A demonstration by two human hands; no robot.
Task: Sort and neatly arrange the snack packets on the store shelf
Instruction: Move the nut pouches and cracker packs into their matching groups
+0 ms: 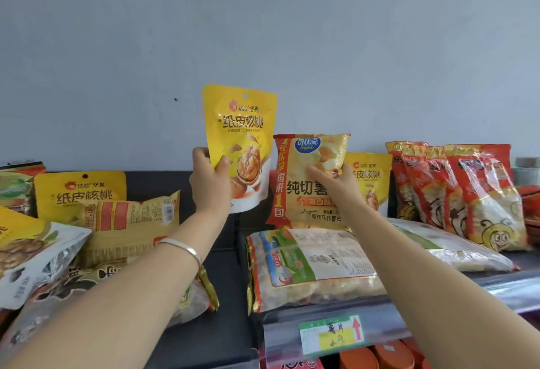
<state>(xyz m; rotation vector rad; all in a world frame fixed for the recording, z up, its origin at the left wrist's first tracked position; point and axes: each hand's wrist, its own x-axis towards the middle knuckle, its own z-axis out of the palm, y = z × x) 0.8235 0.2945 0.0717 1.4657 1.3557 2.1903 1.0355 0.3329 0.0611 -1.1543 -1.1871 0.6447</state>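
Left grip [209, 178], right grip [336, 183], both clenched.

On the raised walnut pouch [239, 134]: brand 洽洽 坚果 over large 纸皮核桃, with a weight ending "0g" at the lower edge. The same brand and name appear on the left rear walnut pouch [79, 190] and the right rear walnut pouch [369, 175]. On the chip packet [309, 187]: blue oval 可比克 with "copico" under it, large 纯切薯 (the rest covered), small 原切马铃薯片 low down, and a red side strip reading 乐享 再来 1 包. On the shelf-edge label [331, 335]: handwritten 薯片 beside a red up-arrow; print on the red bee packets [467, 193] and the flat packet [315, 266] is too blurred to read.
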